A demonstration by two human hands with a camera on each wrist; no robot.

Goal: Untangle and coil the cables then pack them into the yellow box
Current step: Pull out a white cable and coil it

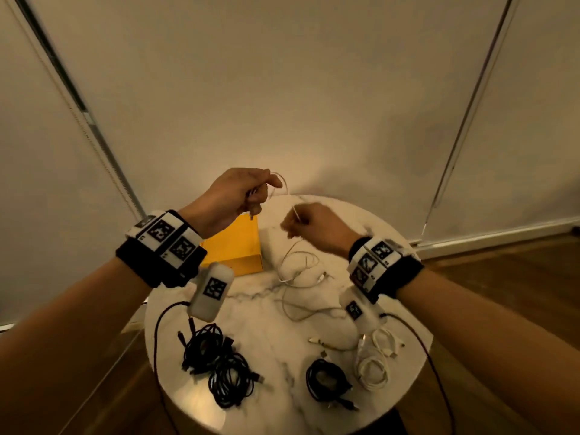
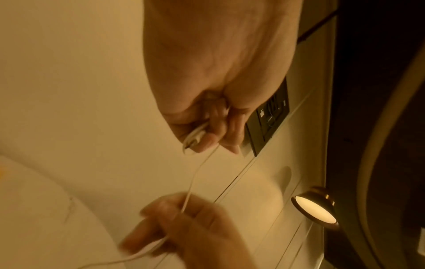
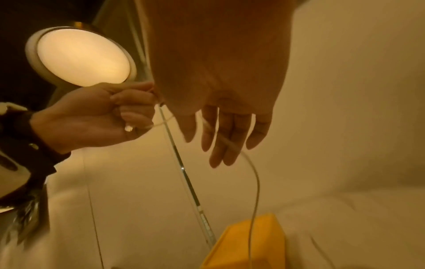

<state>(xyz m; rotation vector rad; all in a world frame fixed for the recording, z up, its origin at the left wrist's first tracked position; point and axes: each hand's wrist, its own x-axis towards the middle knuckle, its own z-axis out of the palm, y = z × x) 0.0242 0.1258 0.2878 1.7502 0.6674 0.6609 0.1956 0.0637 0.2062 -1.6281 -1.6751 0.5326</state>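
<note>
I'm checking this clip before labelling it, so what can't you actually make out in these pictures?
- Yellow box contents: head view, left hand and its wristband cover the top.
- White cable connector type: too small and blurred in the left wrist view.
- Right hand grip on the cable: motion blur in both wrist views.

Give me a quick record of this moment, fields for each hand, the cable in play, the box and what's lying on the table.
left hand: grips a small coil of the white cable
right hand: pinches the same cable lower down
cable: its slack trails down to the table
yellow box: on the table's far side
table: three black coils, one white bundle near the front
</note>
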